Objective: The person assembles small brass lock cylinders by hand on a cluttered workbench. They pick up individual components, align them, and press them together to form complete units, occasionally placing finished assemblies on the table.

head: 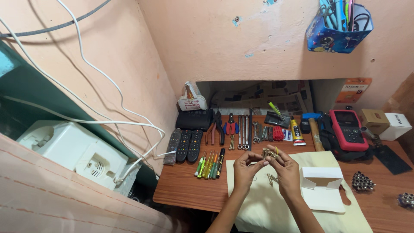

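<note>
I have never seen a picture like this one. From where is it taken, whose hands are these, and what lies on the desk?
There is no machine here. The one picture comes from a camera worn on a person's head, looking down, so the two bare hands are that person's own. The left hand and the right hand meet above a cream cloth and together hold a few small metal pieces; what they are exactly is too small to tell. More such pieces lie on the cloth, beside an open white cardboard box. All this rests on a wooden desk. Behind the hands lie three remote controls, a row of small screwdrivers, pliers, wrenches, a hammer and a red handheld meter.
</note>
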